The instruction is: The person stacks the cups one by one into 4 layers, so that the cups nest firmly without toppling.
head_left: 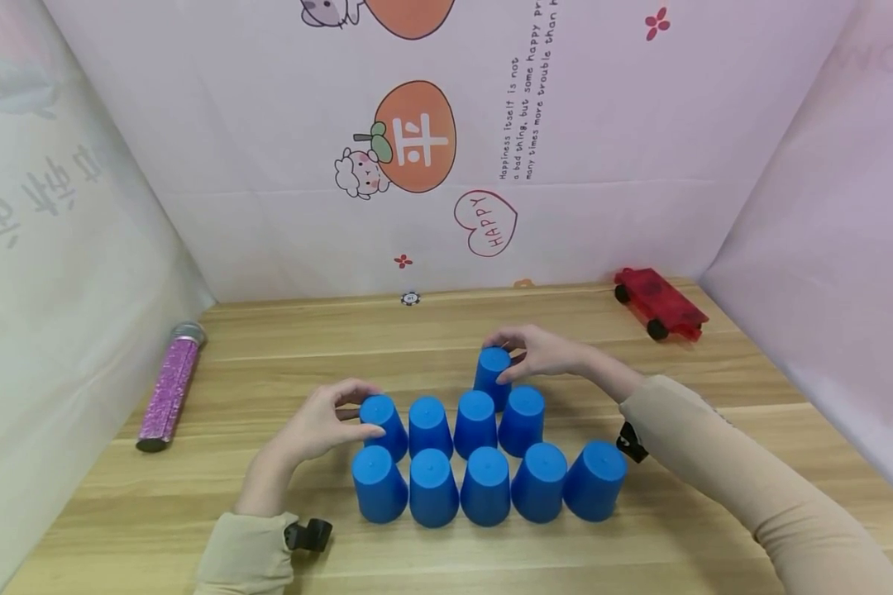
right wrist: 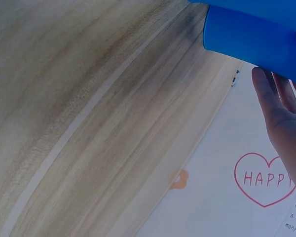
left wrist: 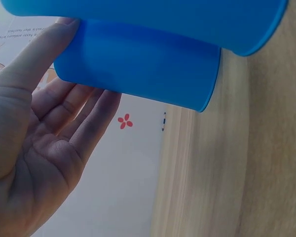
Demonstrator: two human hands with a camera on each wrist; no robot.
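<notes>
Upside-down blue cups stand in two rows on the wooden table. My left hand (head_left: 323,423) grips the leftmost cup (head_left: 384,426) of the back row, thumb in front and fingers behind. In the left wrist view, that cup (left wrist: 143,64) lies between thumb and fingertips, with a nearer cup (left wrist: 153,17) overlapping it. My right hand (head_left: 545,354) holds another cup (head_left: 493,378) by its sides, just behind the right part of the back row. Only part of that cup (right wrist: 256,42) and of the right hand shows in the right wrist view.
The front row of several cups (head_left: 485,487) runs nearest me. A purple glittery microphone (head_left: 169,388) lies at the left, and a red toy car (head_left: 658,304) sits at the back right. Printed white cloth (head_left: 268,207) walls off the table's back and sides.
</notes>
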